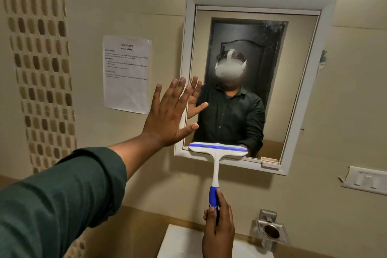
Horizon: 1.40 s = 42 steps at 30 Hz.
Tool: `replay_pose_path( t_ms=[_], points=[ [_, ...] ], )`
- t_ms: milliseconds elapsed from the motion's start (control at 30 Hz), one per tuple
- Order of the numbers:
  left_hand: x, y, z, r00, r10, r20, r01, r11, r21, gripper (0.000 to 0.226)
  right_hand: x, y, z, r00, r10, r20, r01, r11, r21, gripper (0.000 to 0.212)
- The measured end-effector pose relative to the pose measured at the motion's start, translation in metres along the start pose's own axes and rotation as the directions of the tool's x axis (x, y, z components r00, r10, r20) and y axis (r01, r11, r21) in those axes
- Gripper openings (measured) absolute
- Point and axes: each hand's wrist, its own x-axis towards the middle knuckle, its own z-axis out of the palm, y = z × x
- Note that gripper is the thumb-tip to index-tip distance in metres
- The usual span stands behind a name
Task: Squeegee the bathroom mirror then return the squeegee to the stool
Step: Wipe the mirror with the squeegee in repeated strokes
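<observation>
The right hand (218, 228) is wrapped around the blue grip of the squeegee (216, 165), holding it upright so its white-and-blue blade lies along the bottom edge of the mirror (293, 69), just over the lower frame. The left hand (167, 117) is flat and empty, fingers spread, pressed at the mirror's left frame beside a printed sheet (126, 74) taped to the wall

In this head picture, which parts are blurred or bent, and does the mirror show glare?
Head view: dim, warm light; the wall lines and mirror frame bow from the wide lens; the paper sheet is too soft to read; the glass shows pale streaks at its upper right, no strong glare; the squeegee and right hand are fairly sharp.
</observation>
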Motion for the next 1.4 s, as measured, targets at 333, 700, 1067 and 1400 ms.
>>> replay_pose_path(
  t_ms=[333,700,1067,1400],
  points=[
    [0.011,0.001,-0.005,1.0,-0.005,-0.019,0.005,1.0,0.01,0.099,0.028,-0.047,0.018,0.998,-0.058,0.03,0.053,0.99,0.134,0.046],
    [0.004,0.009,-0.001,1.0,-0.013,0.008,0.013,1.0,0.014,0.1,-0.011,0.01,0.012,0.995,0.098,-0.008,-0.097,0.992,0.076,0.062],
    [0.012,0.03,0.008,0.999,0.014,-0.038,-0.014,1.0,0.008,0.098,0.1,-0.098,-0.072,0.974,-0.197,-0.109,0.206,0.975,0.081,0.049],
    [0.027,0.056,0.018,0.999,-0.004,-0.039,0.004,1.0,-0.009,0.096,0.159,-0.106,-0.109,0.949,-0.3,-0.094,0.294,0.953,-0.069,0.054]
  ],
)
